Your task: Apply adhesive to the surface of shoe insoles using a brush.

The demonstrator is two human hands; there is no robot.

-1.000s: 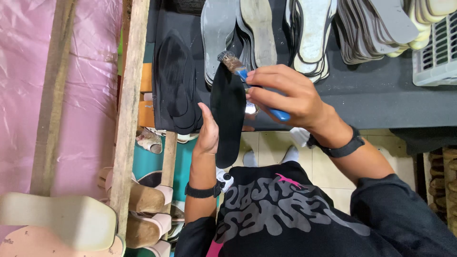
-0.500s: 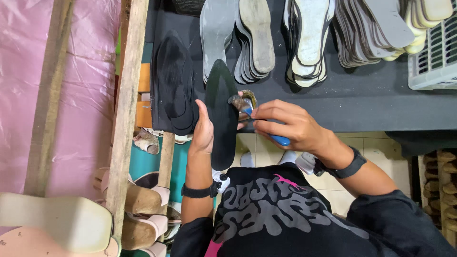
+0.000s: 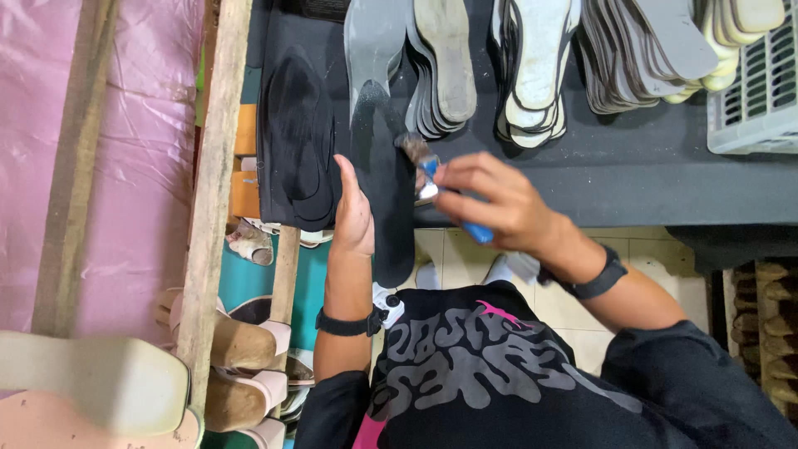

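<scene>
Left hand point(image 3: 353, 212) cupping left edge of black insole point(image 3: 384, 191), palm against it, fingers curled behind, forearm running up from near side. Right hand point(image 3: 490, 204) pinching blue-handled brush point(image 3: 436, 183), bristles touching insole's far half. Insole lying lengthwise over near edge of dark table point(image 3: 632, 179), just right of stacked black soles point(image 3: 295, 141).
</scene>
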